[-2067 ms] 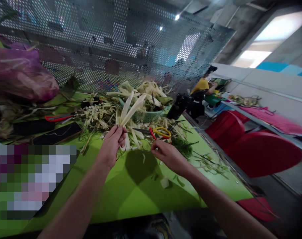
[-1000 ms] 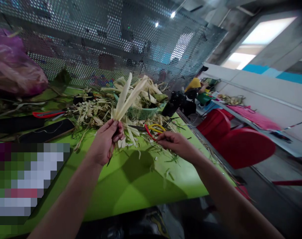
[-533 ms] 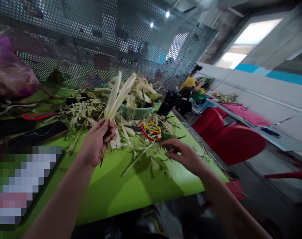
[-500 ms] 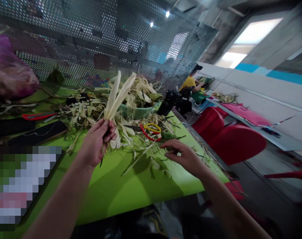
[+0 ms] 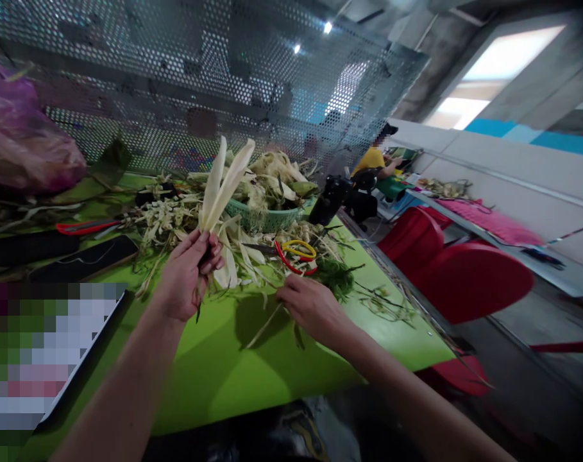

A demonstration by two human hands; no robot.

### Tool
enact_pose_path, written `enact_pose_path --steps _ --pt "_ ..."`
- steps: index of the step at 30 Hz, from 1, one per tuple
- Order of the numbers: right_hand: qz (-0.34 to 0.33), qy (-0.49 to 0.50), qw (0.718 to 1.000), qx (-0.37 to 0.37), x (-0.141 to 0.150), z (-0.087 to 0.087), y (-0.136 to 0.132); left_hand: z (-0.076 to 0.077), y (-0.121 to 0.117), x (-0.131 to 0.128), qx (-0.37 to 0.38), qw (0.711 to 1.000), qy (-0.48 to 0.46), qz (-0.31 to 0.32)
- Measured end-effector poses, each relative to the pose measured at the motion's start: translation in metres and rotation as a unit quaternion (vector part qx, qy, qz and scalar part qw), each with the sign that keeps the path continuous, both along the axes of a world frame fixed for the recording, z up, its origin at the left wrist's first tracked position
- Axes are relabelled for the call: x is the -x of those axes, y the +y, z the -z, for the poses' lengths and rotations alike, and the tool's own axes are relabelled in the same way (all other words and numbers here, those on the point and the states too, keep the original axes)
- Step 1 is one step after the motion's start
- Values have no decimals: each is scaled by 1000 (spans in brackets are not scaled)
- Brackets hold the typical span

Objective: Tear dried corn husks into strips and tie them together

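Observation:
My left hand [image 5: 189,274] is closed round the gathered base of a small bundle of pale corn husks [image 5: 224,186], whose two long blades point up. A dark thin end pokes out below this fist. Over the table, my right hand [image 5: 315,308] is closed in a pinch on a thin husk strip [image 5: 263,327] that trails down to the left; the fingertips are partly hidden. Just beyond that hand lie scissors [image 5: 298,251] with one red and one yellow handle loop, among husk scraps.
Behind stands a green basket [image 5: 272,220] heaped with husks, with a black bottle-like object [image 5: 330,199] beside it. A red-handled cutter [image 5: 86,228], a dark phone-like slab [image 5: 86,258] and a purple plastic bag [image 5: 26,138] lie left. Red chairs [image 5: 469,279] and a seated person are at right.
My right hand, fingers loosely apart half a second ago, has moved left and closed on the thin strip. Earlier it was at the scissors' handles. My left hand keeps its hold on the husks.

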State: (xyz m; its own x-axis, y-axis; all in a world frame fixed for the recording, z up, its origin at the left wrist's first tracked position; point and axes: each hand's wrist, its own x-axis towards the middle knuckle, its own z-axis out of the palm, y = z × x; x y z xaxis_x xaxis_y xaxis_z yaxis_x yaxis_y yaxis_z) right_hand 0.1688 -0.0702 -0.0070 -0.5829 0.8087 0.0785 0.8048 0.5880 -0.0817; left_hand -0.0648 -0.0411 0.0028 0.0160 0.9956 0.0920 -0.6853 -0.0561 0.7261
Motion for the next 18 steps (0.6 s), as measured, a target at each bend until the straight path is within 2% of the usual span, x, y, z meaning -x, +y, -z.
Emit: enact_pose_path --steps 3,6,7,10,13,16,18 --pt "-5 167 984 59 -19 -12 -8 2 4 3 11 999 -12 -34" --pt "53 330 939 78 -51 -22 -21 5 8 4 26 997 -20 -64" --pt "88 376 918 91 -62 -24 -25 6 9 4 29 997 -23 -73" --pt "170 559 807 92 -89 -22 -35 8 10 5 38 995 -26 -91" --pt "212 661 714 89 -106 -18 -39 6 9 5 45 994 -27 -91" --pt "233 711 659 78 -119 -17 -38 4 8 7 65 992 -20 -103" --pt "239 715 653 72 -130 -18 -40 5 10 11 85 991 -10 -102"
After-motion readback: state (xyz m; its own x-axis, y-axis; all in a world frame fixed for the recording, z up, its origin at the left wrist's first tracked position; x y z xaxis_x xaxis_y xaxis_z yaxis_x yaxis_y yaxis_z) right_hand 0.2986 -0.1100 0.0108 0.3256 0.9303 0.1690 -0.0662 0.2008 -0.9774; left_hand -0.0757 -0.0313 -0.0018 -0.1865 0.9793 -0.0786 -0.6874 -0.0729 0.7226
